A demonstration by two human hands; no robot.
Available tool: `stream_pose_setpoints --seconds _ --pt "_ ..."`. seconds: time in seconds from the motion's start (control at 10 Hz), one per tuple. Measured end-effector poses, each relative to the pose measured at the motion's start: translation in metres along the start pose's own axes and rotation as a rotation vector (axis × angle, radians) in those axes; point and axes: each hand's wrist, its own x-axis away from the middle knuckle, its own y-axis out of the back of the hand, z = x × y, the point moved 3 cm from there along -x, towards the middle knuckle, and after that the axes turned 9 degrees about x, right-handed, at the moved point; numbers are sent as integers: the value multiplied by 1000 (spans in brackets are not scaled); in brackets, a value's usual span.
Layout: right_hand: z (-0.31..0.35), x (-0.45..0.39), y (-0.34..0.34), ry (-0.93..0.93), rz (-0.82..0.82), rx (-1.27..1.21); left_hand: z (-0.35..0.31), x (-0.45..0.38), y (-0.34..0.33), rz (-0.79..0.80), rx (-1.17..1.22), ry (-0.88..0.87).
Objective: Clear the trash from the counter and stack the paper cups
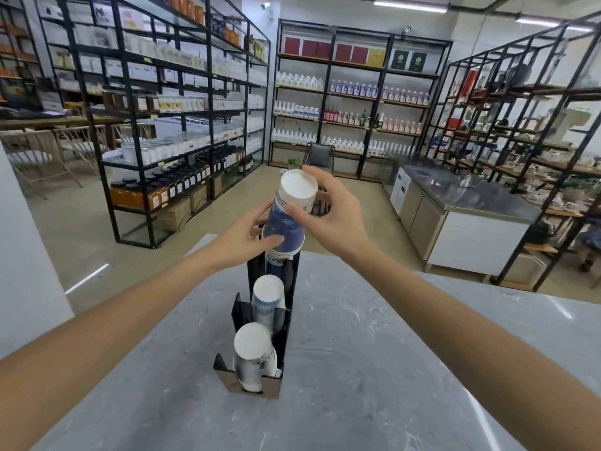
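A black stepped cup holder [286, 323] stands on the grey counter [374, 369]. Its far, tallest slot holds a stack of upside-down blue-and-white paper cups [286, 219], white bases facing me. My right hand [328, 213] grips the top of that stack with thumb and fingers. My left hand [247, 239] holds the stack lower down, thumb across the blue cup near its rim. A second upside-down cup stack [268, 296] sits in the middle slot and a third [252, 353] in the nearest slot.
The counter's far edge [455, 278] lies just behind the holder. Beyond it are black metal shelves [182, 125] full of bottles and jars, a stainless worktop with cabinets [455, 196] at right, and a dark chair [320, 156].
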Motion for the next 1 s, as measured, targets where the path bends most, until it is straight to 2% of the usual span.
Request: stream_pose_setpoints --seconds 0.2,0.3,0.4,0.7,0.8,1.0 --pt "-23 -1 -28 -47 59 19 12 -1 5 -3 116 12" --pt "-38 2 -44 -100 82 12 14 0 1 -33 86 -18" --pt "-52 7 -61 -134 102 45 24 0 -2 -64 21 -52" --pt "-76 26 -103 -216 208 128 72 1 -8 -130 -201 74" --pt "-81 31 -109 -231 202 112 85 0 -7 -116 -259 119" --pt "-75 28 -100 -207 291 141 70 -3 -6 8 -497 24"
